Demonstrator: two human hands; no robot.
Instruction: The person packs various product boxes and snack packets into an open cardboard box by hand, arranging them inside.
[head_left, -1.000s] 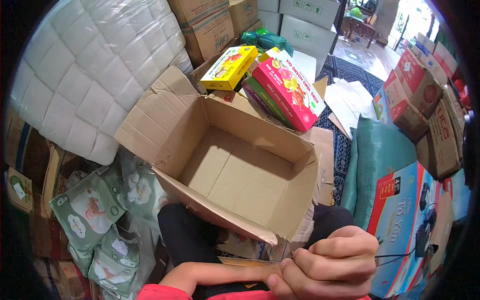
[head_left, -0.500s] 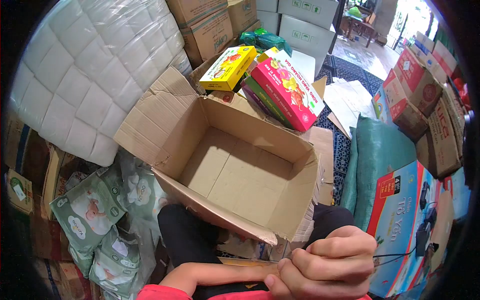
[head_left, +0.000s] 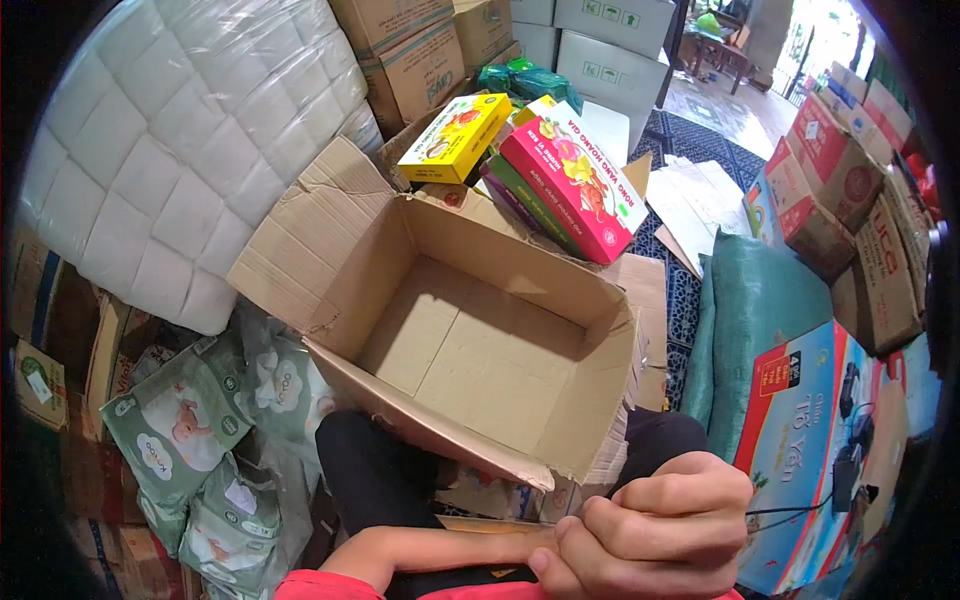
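An open cardboard box (head_left: pixel 470 350) tilts in front of me between my legs, its flaps folded outward and its bare bottom showing. My right hand (head_left: pixel 655 525) is closed over my left hand, just past the box's near right corner. From the lower left my left forearm (head_left: pixel 440 553) reaches across, and its hand is hidden under the right fingers. Neither hand touches the box. Behind the box lie a yellow carton (head_left: pixel 455 137) and a pink carton (head_left: pixel 575 185) with printed fruit pictures.
At left are a large plastic-wrapped white pack (head_left: pixel 190 130) and green diaper packs (head_left: pixel 180 425). A green sack (head_left: pixel 765 320), a blue carton (head_left: pixel 800 450) with a black cable, and stacked boxes (head_left: pixel 830 180) stand at right. White cartons (head_left: pixel 610 80) stand behind.
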